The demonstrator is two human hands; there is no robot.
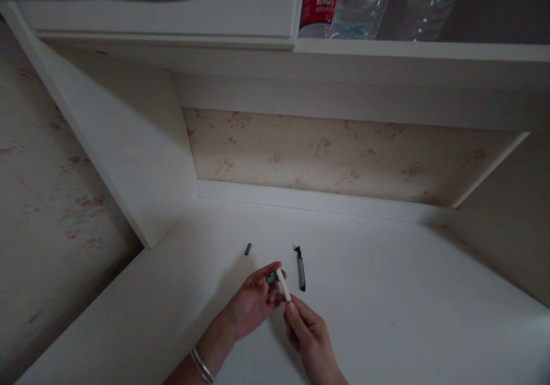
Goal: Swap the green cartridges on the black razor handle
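White marker (282, 283) is pinched between both hands over the desk (387, 293): the left hand (253, 302) grips its green end, the right hand (307, 330) its barrel. A black pen (300, 269) lies just beside, a green cap (248, 249) further left. Bottles (339, 1) stand on the shelf above.

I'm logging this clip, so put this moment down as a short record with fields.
surface: white desk, flowered back wall
left hand: grips the upper end of a white tube, by its green end piece
right hand: pinches the tube's lower end
on desk: small green cap beyond the left hand; black pen part right of the tube, apart from it
left wrist: bangles
shelf above: clear bottles, one red-labelled
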